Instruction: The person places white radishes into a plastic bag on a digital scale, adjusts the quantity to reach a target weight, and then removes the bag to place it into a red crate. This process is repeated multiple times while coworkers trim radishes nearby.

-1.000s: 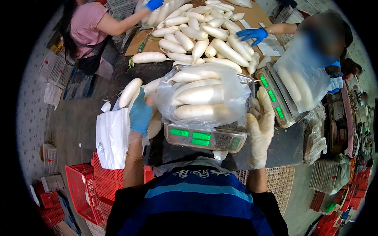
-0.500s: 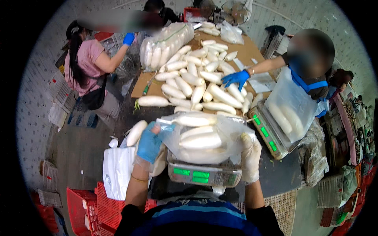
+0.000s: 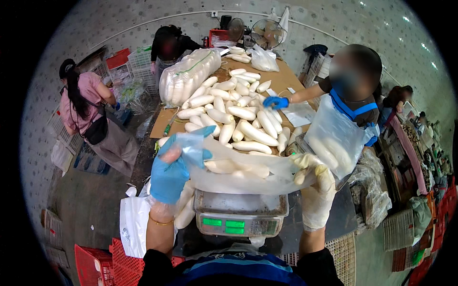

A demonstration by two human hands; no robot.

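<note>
In my left hand [image 3: 171, 174], gloved in blue, one end of a clear plastic bag [image 3: 281, 178] is gripped. My right hand [image 3: 316, 193], in a whitish glove, grips the other end, its fingers bent round the plastic. The bag is stretched between both hands, above and behind a bench scale [image 3: 241, 204] with lit green displays. White daikon radishes [image 3: 224, 167] show at the bag; how many it holds is hidden by folds. A large heap of loose daikon [image 3: 219, 117] lies just beyond on the table.
A big packed bag of daikon [image 3: 188, 78] stands at the far left. Across the table at right, a co-worker's blue-gloved hand [image 3: 276, 102] hovers by the heap, beside another bag of daikon [image 3: 329, 148]. White bags [image 3: 133, 221] and red crates [image 3: 93, 264] are at near left.
Both my hands have risen with the bag, leaving the scale's plate bare. The co-worker's hand has lifted off the heap. The person in pink has turned away and lowered an arm.
</note>
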